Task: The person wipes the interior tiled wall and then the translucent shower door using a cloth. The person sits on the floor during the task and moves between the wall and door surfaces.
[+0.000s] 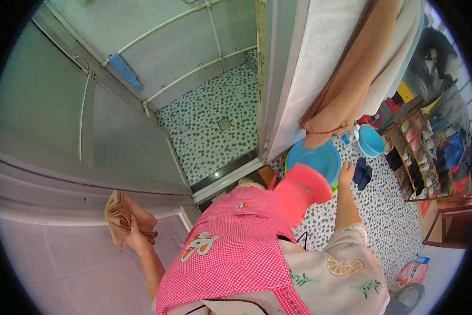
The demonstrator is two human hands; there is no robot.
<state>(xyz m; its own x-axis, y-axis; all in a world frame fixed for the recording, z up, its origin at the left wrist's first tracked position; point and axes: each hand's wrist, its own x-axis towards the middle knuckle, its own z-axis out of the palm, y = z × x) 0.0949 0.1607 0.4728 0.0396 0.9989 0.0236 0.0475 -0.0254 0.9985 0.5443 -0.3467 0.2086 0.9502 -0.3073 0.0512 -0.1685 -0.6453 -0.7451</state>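
Note:
My left hand (135, 232) grips a folded brown cloth (119, 218) at the left, in front of the pale wall panel. Out to the right, my right hand (346, 174) has its fingers curled, and nothing shows in it. It appears beside the rim of a blue basin (318, 157), though I cannot tell whether they touch. A pink plastic chair (301, 193) stands between my apron (236, 232) and the basin, partly covering it. Under the blue basin the edge of something green shows.
A doorway at the top opens onto a pebble-patterned floor (204, 134) with a drain (224, 124); a raised sill (224, 179) crosses it. Brown cloth (350, 78) hangs at right. Beyond are a smaller blue basin (371, 141), dark slippers (362, 174) and a shoe rack (417, 157).

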